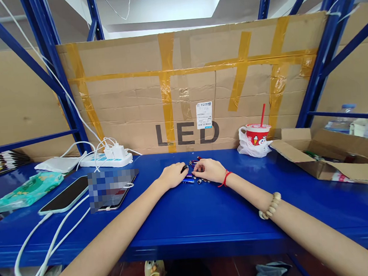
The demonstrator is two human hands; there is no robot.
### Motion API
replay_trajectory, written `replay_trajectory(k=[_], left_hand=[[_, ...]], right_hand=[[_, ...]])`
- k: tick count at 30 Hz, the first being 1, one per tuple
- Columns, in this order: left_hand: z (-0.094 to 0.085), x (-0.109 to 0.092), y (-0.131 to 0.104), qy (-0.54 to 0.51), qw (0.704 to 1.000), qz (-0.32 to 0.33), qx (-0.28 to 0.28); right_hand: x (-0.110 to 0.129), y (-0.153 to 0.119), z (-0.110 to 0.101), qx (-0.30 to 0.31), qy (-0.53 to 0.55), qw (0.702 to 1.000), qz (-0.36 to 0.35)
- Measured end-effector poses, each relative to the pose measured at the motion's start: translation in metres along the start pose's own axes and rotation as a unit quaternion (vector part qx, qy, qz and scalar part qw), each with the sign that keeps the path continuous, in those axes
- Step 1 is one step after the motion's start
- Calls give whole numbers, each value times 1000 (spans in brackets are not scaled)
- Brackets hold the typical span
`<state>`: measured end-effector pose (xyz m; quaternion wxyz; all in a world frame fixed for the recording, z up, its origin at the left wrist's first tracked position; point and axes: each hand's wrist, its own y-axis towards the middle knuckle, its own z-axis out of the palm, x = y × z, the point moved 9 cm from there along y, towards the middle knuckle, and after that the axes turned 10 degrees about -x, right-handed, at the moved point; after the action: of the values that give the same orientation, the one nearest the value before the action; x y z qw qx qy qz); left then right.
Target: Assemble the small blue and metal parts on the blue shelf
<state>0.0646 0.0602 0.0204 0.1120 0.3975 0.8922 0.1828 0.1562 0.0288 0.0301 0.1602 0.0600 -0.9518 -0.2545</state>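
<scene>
Several small metallic parts [188, 181], blue, red and silver, lie in a loose group on the blue shelf top [191, 219]. On the group's left side, my left hand [173, 176] is closed around a small black object [184, 169] that shows at its fingertips. My right hand [210, 170] is over the right side of the group, thumb and fingers pinched together; whatever is between them is too small to make out. The two hands are a short gap apart. A red string and a beaded bracelet circle my right wrist and forearm.
Two phones [65, 195] with white cables and a power strip [107, 160] lie at the left. A red cup with a straw [257, 135] stands back right, beside an open cardboard box [334, 159]. Behind stands a tall cardboard panel [128, 95].
</scene>
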Motion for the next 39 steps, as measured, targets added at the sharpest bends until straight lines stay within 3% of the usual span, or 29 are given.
replay_trajectory(k=[39], left_hand=[[2,1,3,9,1000,-4,6]], right_hand=[[7,-1,4,24,30,998,-51]])
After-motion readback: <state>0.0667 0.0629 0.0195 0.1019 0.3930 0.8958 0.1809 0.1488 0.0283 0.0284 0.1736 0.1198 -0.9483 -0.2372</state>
